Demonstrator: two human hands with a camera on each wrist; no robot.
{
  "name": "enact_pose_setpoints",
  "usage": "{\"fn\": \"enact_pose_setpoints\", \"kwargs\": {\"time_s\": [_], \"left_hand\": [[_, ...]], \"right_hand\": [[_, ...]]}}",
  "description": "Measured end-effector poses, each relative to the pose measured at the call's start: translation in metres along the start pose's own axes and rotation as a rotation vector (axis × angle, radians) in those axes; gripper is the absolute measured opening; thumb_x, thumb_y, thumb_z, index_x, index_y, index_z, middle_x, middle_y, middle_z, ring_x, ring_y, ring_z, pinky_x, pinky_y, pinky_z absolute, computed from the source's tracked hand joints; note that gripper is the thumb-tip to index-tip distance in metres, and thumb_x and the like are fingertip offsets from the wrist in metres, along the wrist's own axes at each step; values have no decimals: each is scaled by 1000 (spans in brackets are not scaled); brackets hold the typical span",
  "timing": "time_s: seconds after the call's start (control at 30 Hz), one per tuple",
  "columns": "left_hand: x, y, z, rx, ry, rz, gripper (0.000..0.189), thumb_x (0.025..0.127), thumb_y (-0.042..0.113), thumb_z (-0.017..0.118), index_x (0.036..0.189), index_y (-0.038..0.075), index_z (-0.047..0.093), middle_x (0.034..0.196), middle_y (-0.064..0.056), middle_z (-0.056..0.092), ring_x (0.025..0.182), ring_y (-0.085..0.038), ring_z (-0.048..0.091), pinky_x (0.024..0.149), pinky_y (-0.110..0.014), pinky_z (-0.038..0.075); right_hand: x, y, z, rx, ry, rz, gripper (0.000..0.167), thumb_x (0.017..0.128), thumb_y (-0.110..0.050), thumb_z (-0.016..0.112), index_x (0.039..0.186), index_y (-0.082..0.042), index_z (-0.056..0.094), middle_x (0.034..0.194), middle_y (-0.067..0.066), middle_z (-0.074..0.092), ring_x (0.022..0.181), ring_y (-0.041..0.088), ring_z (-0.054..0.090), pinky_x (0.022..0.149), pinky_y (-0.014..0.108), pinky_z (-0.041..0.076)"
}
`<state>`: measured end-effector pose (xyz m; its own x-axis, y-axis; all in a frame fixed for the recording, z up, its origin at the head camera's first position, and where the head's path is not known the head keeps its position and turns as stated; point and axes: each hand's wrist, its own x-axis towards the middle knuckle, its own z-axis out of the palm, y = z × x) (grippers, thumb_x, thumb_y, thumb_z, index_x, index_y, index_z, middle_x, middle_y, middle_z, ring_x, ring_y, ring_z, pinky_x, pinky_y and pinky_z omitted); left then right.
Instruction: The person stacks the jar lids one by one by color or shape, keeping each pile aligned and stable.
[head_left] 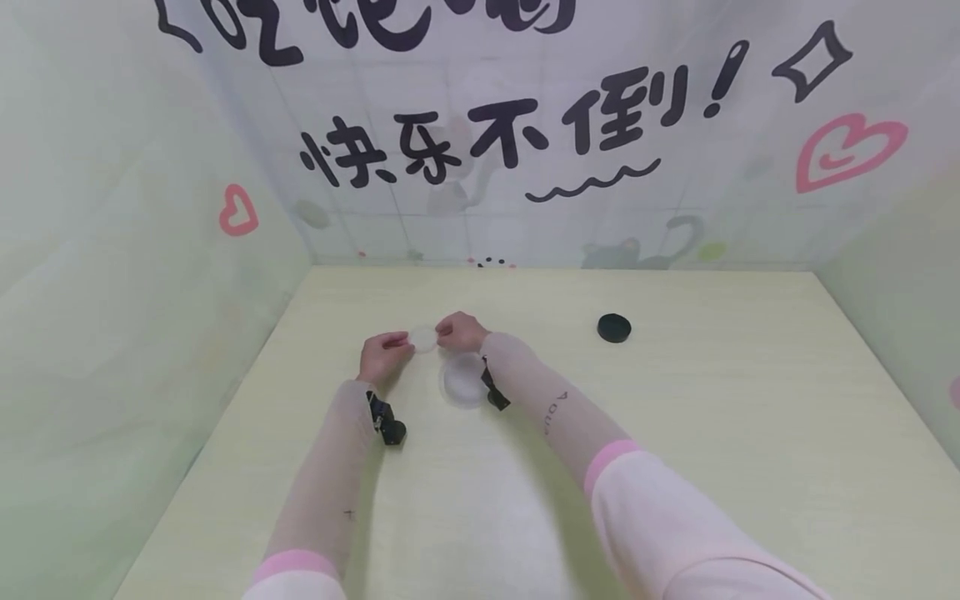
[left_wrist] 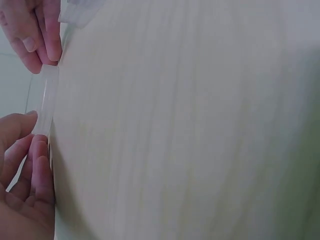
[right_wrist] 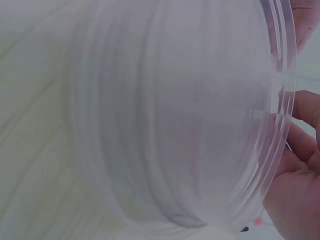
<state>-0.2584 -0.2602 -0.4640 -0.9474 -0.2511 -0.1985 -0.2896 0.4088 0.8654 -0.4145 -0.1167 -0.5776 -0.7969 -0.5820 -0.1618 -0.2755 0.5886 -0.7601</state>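
Between both hands is a thin, round, whitish translucent disc (head_left: 423,338), seen edge-on in the left wrist view (left_wrist: 46,97). My left hand (head_left: 383,358) pinches its left edge with thumb and fingers. The opposite edge is pinched by my right hand (head_left: 460,332). A clear plastic jar (head_left: 466,381) stands on the table just below the right hand, partly covered by the right wrist. It fills most of the right wrist view, where the right hand (right_wrist: 295,185) shows behind its rim.
A round black lid (head_left: 614,327) lies on the pale wood-grain table (head_left: 720,433), off to the right. Printed cloth walls (head_left: 465,225) rise at the table's back and sides. A small black camera (head_left: 386,421) is strapped to the left wrist.
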Motion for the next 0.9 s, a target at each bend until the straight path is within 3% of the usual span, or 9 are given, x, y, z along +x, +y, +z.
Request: {"fn": "enact_pose_setpoints", "kwargs": {"time_s": [0.1,0.2,0.37,0.53,0.77,0.9], "left_hand": [[-3,2,2,-11,-6,-11,37,80,13,64,115,3,57,107,-15,60,98,-25,55,92,-34,38],[-5,4,4,-22,-14,-19,38,79,13,65,115,4,56,107,-15,60,98,-25,55,92,-33,39],[-7,7,7,-20,-26,2,37,79,11,65,114,1,56,108,-16,59,100,-26,55,92,-33,39],[-8,14,13,-11,-42,24,36,80,10,64,114,0,56,109,-17,59,101,-26,55,93,-33,39],[-8,19,24,-17,-62,34,36,79,9,64,113,-1,57,107,-17,60,100,-26,55,92,-33,40],[-7,20,30,-25,-67,44,37,78,8,65,112,-1,57,107,-17,60,100,-27,55,90,-32,41]], "right_hand": [[-22,-16,-15,54,-48,25,39,76,-26,70,111,-14,60,101,-2,63,90,9,57,78,20,45],[-27,-16,-20,51,-80,34,39,77,-26,69,113,-13,60,103,-1,62,91,10,57,79,21,45],[-28,-6,-22,-16,-53,-37,39,76,-24,67,111,-9,60,101,5,63,87,12,58,75,24,47],[-38,-5,-34,-27,-40,-40,37,75,-27,68,108,-10,62,101,4,63,88,14,57,77,27,46],[-73,-27,-60,32,-88,43,38,74,-28,70,108,-13,63,108,2,61,101,15,53,90,28,40],[-73,-15,-62,59,-51,17,36,71,-28,72,102,-13,65,103,1,63,96,14,55,84,26,43]]}}
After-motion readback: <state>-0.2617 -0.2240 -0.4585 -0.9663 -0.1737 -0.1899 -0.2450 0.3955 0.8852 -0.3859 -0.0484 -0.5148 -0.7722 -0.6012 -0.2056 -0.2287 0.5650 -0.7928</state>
